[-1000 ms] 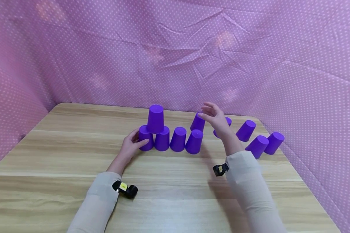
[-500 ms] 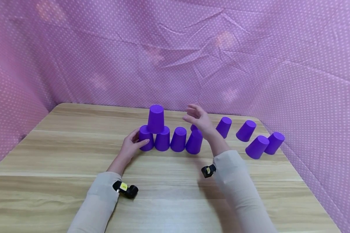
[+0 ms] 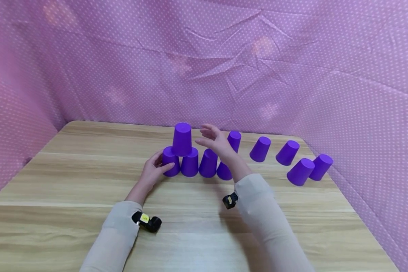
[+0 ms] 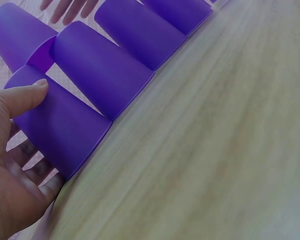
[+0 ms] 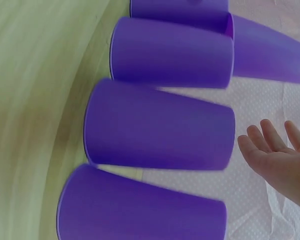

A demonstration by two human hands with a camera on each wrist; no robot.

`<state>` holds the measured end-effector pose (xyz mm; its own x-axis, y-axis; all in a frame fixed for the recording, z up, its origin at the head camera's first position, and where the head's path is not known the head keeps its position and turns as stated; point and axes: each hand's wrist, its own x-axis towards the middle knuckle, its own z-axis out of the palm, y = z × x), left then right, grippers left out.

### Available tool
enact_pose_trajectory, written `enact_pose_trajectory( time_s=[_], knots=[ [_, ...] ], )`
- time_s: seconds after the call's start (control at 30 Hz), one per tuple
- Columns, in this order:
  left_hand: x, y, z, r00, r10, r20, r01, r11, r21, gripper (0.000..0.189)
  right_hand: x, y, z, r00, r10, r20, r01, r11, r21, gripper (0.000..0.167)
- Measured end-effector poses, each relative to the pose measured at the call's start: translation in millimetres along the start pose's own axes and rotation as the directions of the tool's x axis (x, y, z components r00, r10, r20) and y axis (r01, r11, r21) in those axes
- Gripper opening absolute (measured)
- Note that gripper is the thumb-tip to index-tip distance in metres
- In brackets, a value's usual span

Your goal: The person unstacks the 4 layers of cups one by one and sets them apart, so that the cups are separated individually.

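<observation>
Upside-down purple cups stand side by side in a row on the table. My left hand (image 3: 149, 173) holds the leftmost cup (image 3: 170, 154), thumb on its near side and the other fingers around its far left side. Another purple cup (image 3: 182, 139) rests upside down across the tops of that cup and the second cup (image 3: 189, 166). Over the right part of the row hovers my right hand (image 3: 219, 143), empty, fingers apart and loosely bent. It partly hides the row's rightmost cup (image 3: 223, 173). In the right wrist view the right hand (image 5: 280, 157) is apart from the cups.
Behind my right wrist stands another purple cup (image 3: 234, 139), partly hidden. Several more upside-down cups are spread to the right, among them a far cup (image 3: 260, 149) and a near cup (image 3: 300, 172). A pink dotted cloth (image 3: 204, 83) hangs behind the wooden table (image 3: 190, 234).
My right hand has moved left over the row, from the far cups towards the raised cup, uncovering cups on the right. The left hand and the cups have stayed in place.
</observation>
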<state>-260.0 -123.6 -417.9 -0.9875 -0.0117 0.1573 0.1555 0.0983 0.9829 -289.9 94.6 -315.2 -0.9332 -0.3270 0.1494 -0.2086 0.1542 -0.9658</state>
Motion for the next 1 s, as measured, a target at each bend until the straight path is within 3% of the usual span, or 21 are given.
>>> enact_pose_trajectory(
  time_s=[0.4,0.7,1.0],
  knots=[
    [-0.7,-0.1,-0.7,1.0,0.007,0.012,-0.007,1.0,0.01,0.059,7.8,5,25,0.999,-0.043,0.0,0.043,0.999,-0.029,0.059],
    [-1.3,-0.7,-1.7,1.0,-0.005,0.017,0.005,1.0,-0.001,0.06,11.7,4,37,1.0,-0.006,0.001,0.006,0.999,-0.053,0.062],
    [-0.4,0.4,-2.0,1.0,-0.002,0.005,0.002,1.0,0.002,0.059,14.8,1,45,0.999,-0.046,-0.001,0.046,0.999,-0.006,0.058]
  ],
)
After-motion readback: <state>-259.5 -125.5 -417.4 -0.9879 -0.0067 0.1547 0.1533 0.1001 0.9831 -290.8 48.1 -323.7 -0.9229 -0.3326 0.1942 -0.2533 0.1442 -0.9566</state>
